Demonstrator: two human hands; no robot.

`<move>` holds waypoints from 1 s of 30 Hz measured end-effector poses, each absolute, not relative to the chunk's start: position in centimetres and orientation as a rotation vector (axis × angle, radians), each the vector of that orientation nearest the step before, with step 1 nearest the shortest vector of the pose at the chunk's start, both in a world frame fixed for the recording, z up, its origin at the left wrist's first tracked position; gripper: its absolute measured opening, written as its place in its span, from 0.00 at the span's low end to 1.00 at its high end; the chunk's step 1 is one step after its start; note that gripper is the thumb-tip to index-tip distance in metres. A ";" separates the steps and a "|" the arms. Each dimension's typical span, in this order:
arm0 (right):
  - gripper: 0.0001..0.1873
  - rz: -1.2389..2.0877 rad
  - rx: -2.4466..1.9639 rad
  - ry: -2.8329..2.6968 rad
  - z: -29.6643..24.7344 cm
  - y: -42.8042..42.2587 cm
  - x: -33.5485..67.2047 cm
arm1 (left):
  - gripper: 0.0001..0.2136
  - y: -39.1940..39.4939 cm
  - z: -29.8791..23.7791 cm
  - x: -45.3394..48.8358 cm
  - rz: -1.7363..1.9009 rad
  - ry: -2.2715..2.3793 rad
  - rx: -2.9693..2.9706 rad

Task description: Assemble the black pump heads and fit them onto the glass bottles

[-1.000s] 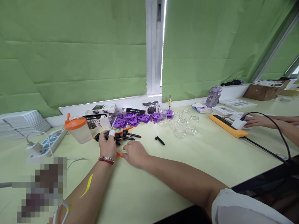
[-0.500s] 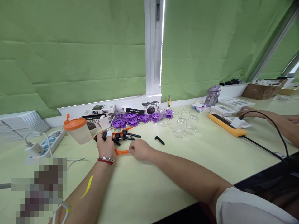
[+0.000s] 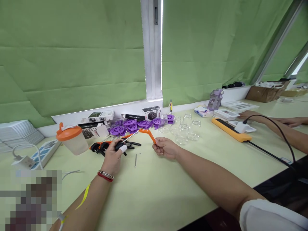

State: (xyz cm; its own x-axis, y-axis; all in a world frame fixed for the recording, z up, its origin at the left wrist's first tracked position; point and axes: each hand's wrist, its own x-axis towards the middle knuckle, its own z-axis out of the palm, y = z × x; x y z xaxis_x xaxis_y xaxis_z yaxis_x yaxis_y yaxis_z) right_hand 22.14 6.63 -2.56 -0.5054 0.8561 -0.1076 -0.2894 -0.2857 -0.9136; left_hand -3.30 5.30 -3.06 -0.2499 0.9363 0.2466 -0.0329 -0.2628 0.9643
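My left hand (image 3: 115,157), with a white wrap on the thumb, is closed around a black part (image 3: 119,145) whose thin metal rod (image 3: 130,136) points up to the right. In my right hand (image 3: 166,148), the fingers grip one end of a bent orange crank arm (image 3: 149,132). The arm's other end meets the rod's tip; whether they are joined I cannot tell. Behind my left hand lie several black and orange parts (image 3: 104,146). A loose metal pin (image 3: 135,160) rests on the table between my hands.
Purple wheel-like parts (image 3: 130,124) and clear glass jars (image 3: 183,130) stand along the back, near printed boxes (image 3: 101,115). At left are an orange-lidded cup (image 3: 73,139) and a power strip (image 3: 47,152). A yellow power strip (image 3: 231,130) and another person's hands (image 3: 252,115) are at right.
My right hand has lifted the orange crank arm from the table to the rod's tip. The rod has tilted rightward. The metal pin now shows; the small black piece at right is no longer visible.
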 end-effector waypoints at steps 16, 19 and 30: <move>0.14 2.022 -0.661 -1.126 -3.3 7.2 23.0 | 0.16 3.0 -2.8 -0.4 1.379 1.283 1.490; 0.14 2.075 -0.649 -1.127 -3.3 7.0 23.0 | 0.16 3.0 -2.7 -0.3 1.405 1.258 1.440; 0.13 2.106 -0.624 -1.156 -3.3 6.4 23.2 | 0.15 2.8 -2.2 -0.6 1.535 1.253 1.408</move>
